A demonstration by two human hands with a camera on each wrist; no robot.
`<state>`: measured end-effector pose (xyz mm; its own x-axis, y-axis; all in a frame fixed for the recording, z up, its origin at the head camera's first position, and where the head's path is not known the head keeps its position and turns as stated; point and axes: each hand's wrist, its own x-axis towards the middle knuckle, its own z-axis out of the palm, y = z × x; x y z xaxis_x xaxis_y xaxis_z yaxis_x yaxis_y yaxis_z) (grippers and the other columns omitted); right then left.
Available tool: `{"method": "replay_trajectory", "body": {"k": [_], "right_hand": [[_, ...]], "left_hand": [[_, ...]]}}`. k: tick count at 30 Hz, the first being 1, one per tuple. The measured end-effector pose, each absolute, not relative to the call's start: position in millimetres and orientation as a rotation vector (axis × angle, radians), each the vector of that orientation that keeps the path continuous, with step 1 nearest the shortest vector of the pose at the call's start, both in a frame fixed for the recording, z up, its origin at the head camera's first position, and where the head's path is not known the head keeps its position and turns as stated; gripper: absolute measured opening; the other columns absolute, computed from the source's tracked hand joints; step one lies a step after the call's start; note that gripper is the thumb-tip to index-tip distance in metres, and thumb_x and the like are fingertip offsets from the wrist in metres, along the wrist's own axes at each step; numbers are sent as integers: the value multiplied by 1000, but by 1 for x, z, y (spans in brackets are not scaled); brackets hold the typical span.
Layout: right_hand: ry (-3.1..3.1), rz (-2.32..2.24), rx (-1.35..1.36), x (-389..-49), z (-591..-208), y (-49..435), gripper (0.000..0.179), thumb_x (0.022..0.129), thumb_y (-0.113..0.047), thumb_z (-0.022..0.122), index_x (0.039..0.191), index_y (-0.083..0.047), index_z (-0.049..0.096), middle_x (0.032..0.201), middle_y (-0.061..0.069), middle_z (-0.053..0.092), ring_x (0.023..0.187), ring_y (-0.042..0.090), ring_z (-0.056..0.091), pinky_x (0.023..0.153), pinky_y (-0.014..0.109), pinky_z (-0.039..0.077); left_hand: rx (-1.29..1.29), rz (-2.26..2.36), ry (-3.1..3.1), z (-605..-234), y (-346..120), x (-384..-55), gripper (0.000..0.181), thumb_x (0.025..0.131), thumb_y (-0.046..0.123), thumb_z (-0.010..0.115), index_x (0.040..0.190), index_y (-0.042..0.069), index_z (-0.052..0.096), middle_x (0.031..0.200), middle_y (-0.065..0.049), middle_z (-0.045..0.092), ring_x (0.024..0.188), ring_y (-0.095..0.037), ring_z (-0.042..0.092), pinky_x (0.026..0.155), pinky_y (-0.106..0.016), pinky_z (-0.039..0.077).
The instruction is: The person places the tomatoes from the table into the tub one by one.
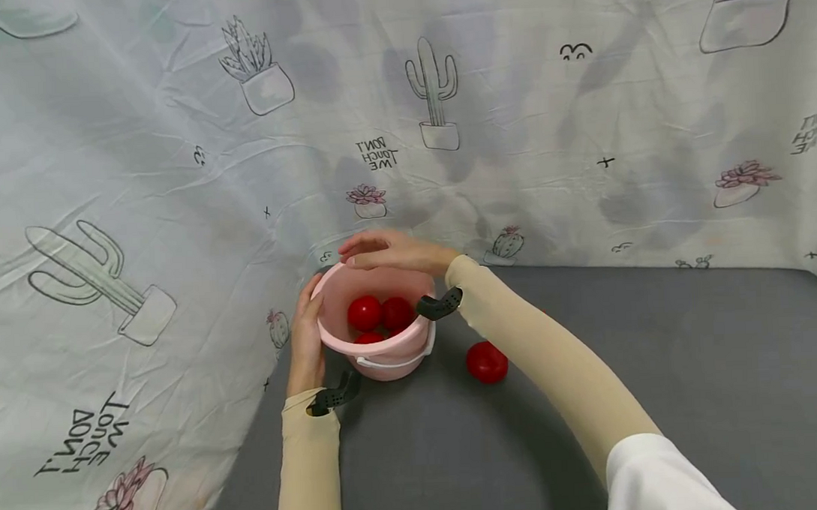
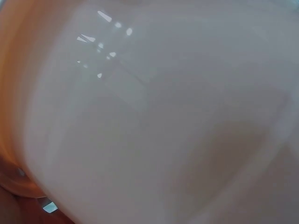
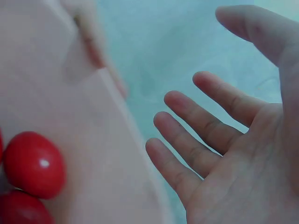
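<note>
A pink bucket with a white handle stands on the grey tabletop, several red tomatoes lying inside it. My left hand holds the bucket by its left side, with the fingers up at the rim. In the left wrist view the pale bucket wall fills nearly everything and is blurred. My right hand is over the bucket's far rim with nothing in it; its fingers are spread and extended in the right wrist view. Another tomato sits on the table right of the bucket, beside the right forearm.
A whitish cloth printed with cacti hangs behind and along the left side, close to the bucket. The grey tabletop stretches to the right. A speck of red shows at the upper edge of the right sleeve.
</note>
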<state>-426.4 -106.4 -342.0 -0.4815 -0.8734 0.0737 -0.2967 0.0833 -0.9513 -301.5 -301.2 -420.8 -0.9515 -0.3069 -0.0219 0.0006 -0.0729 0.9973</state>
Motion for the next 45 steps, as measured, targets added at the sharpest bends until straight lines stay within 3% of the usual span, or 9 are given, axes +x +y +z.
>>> {"method": "replay_trajectory", "body": {"k": [5,10,18,22,27,30,32,42,45], "right_hand": [[1927,-1553,-1138,-409,-317,-55,44,97,-30,62,140,-18,57,143,4,60,135,20,54,114,48,44],[2097,-1768,-1019,-384,-319,22,43,99,-24,63,141,-15,56,144,6,57,134,19,53,108,38,48],[2197,-2112,-747,-364,-371,97,44,102,-19,60,144,-9,51,145,-2,55,136,13,49,104,19,44],[2217,-2192,-600,-354,-409,113,49,103,-21,60,149,-12,46,152,2,49,141,12,43,104,16,42],[2163,-2182,-393,-338,-453,120,58,104,-27,58,156,-18,34,163,12,32,153,27,26,123,39,26],[2159,-2160,-299,-330,-474,121,63,103,-27,58,158,-15,29,166,17,24,155,37,17,125,59,15],[2165,-2140,-275,-329,-486,121,66,103,-25,59,159,-12,25,166,20,21,154,42,15,123,64,13],[2262,-1987,-340,-326,-514,116,77,98,-19,65,160,-6,22,168,18,21,155,40,17,122,64,20],[2318,-1930,-335,-323,-517,113,78,96,-22,68,159,-9,25,166,18,25,153,39,24,120,62,28]], "left_hand": [[318,-2113,-1981,-420,-303,-298,49,108,32,38,157,25,37,159,3,39,145,-16,35,125,-39,28],[308,-2107,-1998,-422,-304,-298,49,108,33,38,157,27,37,160,4,39,146,-16,35,125,-41,27],[286,-2134,-1977,-421,-311,-298,49,108,31,36,156,27,38,160,4,39,146,-15,35,124,-41,27],[302,-2142,-1991,-419,-313,-296,49,108,31,35,157,26,36,161,3,38,147,-16,34,125,-41,26],[303,-2157,-1991,-417,-315,-296,50,108,29,33,158,25,35,161,2,38,147,-17,34,126,-41,25],[291,-2168,-1993,-415,-315,-296,50,108,29,33,158,24,34,162,1,37,147,-16,34,126,-40,25],[293,-2169,-1996,-416,-315,-296,50,108,30,33,158,25,34,162,2,37,147,-16,34,126,-40,25],[306,-2169,-1993,-416,-313,-296,50,108,31,33,158,25,33,162,2,36,148,-17,33,126,-42,25],[293,-2170,-1994,-416,-313,-296,51,109,30,33,159,24,32,162,2,36,147,-17,33,126,-42,25]]}}
